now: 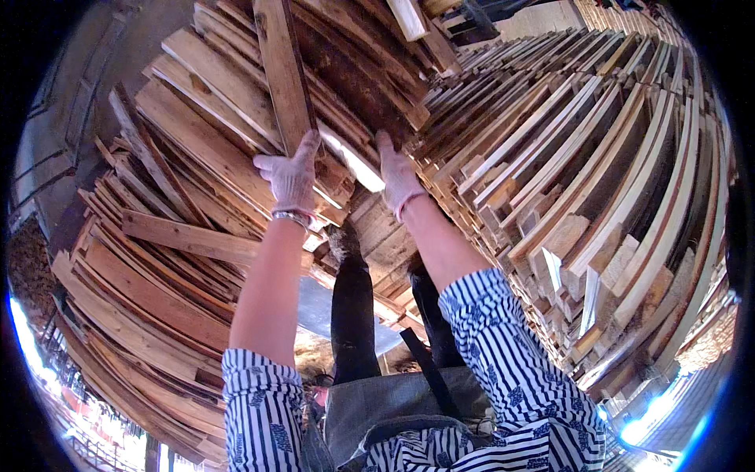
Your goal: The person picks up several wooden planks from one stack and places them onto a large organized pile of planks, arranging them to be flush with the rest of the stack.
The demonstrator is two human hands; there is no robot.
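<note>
The left hand [292, 177], in a pale knit glove, has its fingers curled over the near end of a long, rough brown wooden plank [281, 71] running away up the far heap, while the gloved right hand [398, 177] lies flat, fingers stretched open, on a dark weathered board [358, 86] just beside it, seemingly to steady the loose pile. To the right, a neat stack of pale sawn timber slats [582, 149] stands edge-on; no packages, labels or signs show anywhere.

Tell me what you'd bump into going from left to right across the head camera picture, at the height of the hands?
Loose heap of rough brown wooden planks → left hand in a pale knitted glove gripping a long upright plank → right hand in a pale knitted glove on a plank's pale cut end → neat stack of lighter wooden boards.
</note>
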